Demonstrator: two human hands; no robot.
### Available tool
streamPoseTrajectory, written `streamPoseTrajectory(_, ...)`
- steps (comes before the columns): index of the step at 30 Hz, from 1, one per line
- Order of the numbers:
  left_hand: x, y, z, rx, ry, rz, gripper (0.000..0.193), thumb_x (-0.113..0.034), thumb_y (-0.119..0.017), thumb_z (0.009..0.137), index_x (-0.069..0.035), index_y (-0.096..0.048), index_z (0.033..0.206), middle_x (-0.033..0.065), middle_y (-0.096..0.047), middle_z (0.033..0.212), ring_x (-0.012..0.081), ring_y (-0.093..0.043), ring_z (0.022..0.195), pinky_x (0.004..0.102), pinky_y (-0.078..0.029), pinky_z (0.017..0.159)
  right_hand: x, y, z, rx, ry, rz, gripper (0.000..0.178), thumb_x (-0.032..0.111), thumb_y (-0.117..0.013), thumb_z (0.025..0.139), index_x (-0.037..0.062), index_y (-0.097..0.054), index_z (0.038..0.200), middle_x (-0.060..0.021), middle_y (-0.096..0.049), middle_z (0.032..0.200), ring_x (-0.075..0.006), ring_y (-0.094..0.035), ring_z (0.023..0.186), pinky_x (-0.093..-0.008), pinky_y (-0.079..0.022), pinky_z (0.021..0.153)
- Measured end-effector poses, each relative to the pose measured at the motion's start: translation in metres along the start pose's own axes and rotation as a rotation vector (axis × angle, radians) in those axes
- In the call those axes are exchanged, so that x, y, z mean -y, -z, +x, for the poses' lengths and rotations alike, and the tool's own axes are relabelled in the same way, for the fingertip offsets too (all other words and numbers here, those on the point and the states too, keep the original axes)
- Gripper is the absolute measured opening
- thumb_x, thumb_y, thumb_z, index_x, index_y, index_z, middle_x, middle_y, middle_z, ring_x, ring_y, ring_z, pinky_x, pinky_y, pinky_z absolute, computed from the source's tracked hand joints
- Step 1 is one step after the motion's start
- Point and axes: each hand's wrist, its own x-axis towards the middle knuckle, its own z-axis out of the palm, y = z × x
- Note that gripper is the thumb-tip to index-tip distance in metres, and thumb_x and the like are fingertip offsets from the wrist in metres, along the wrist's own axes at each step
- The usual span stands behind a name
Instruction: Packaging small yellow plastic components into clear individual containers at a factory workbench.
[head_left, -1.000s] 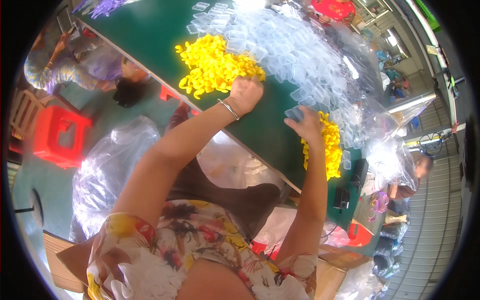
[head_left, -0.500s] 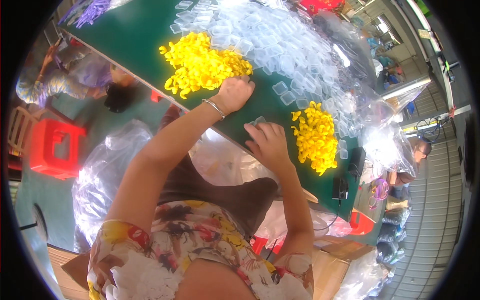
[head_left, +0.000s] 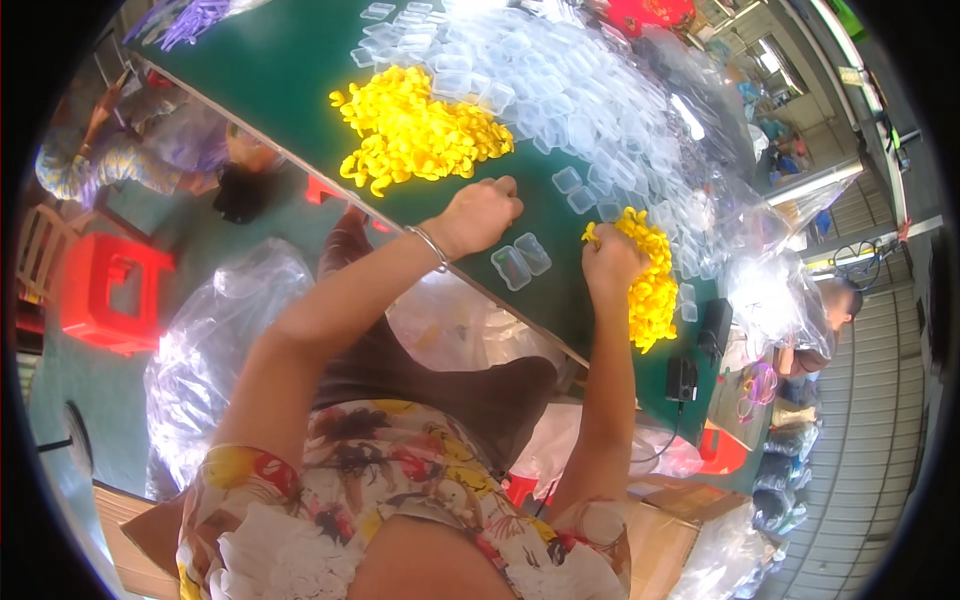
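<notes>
My left hand, with a bangle on its wrist, is closed over the green table, just below the larger heap of small curved yellow pieces. Whatever its fingers may hold is hidden. A small clear plastic box lies opened out between my hands, its two halves side by side, with a faint coloured spot in the nearer half. My right hand has its fingers closed together at the left edge of the smaller yellow heap. What is in that grip cannot be made out.
A wide pile of clear plastic boxes covers the table's far side, beside clear plastic sheeting. Purple strips lie at the far left corner. A black adapter with a cord sits at the right. A red stool stands left; another person sits beyond.
My right hand has moved right from the clear box to the smaller yellow heap, uncovering the opened box. My left hand has shifted slightly down, away from the larger heap.
</notes>
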Motion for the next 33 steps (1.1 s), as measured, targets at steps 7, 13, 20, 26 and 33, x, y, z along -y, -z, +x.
streamPoseTrajectory(7,-0.010,-0.012,-0.002,-0.164,0.268,-0.216,0.013,0.003,-0.059,0.073,-0.004,-0.066,0.082,0.0165,-0.063,0.089,0.0373,-0.063,0.082,0.0430,-0.054,0.074,0.014,0.015,-0.029,-0.129,-0.098,0.642,0.012,0.016,-0.071,0.080,0.0109,-0.069,0.090,-0.0070,-0.070,0.084,-0.0260,-0.066,0.070,-0.0395,-0.046,0.065)
streamPoseTrajectory(13,-0.016,-0.003,-0.016,-0.197,0.291,-0.613,0.019,0.007,-0.064,0.075,-0.002,-0.068,0.091,0.0116,-0.064,0.089,0.0236,-0.066,0.074,0.0320,-0.054,0.067,0.025,0.025,-0.043,-0.055,0.035,0.302,0.011,0.013,-0.070,0.079,0.0108,-0.069,0.090,-0.0083,-0.068,0.081,-0.0289,-0.065,0.071,-0.0419,-0.046,0.066)
streamPoseTrajectory(20,-0.037,0.008,-0.040,-0.061,0.029,-0.574,0.019,0.005,-0.063,0.071,-0.004,-0.067,0.088,0.0122,-0.065,0.090,0.0308,-0.064,0.083,0.0370,-0.053,0.073,0.030,0.036,-0.050,-0.027,-0.189,0.850,0.018,-0.001,-0.069,0.078,0.0025,-0.065,0.095,-0.0136,-0.068,0.088,-0.0316,-0.064,0.070,-0.0373,-0.051,0.061)
streamPoseTrajectory(26,-0.037,0.027,-0.038,-0.033,-0.051,-0.366,0.026,-0.006,-0.073,0.072,-0.006,-0.067,0.097,0.0107,-0.062,0.100,0.0313,-0.059,0.098,0.0404,-0.050,0.084,0.030,0.033,-0.051,0.064,0.002,0.358,0.013,0.008,-0.068,0.082,0.0045,-0.067,0.094,-0.0152,-0.065,0.086,-0.0349,-0.065,0.077,-0.0429,-0.052,0.066)
streamPoseTrajectory(33,-0.024,0.021,-0.036,0.207,-0.021,-0.264,0.043,-0.019,-0.080,0.070,-0.007,-0.066,0.110,0.0115,-0.060,0.109,0.0319,-0.057,0.104,0.0402,-0.048,0.091,0.025,0.054,-0.051,0.223,0.003,0.140,0.016,0.010,-0.065,0.084,0.0076,-0.071,0.098,-0.0173,-0.064,0.090,-0.0374,-0.065,0.081,-0.0457,-0.053,0.069)
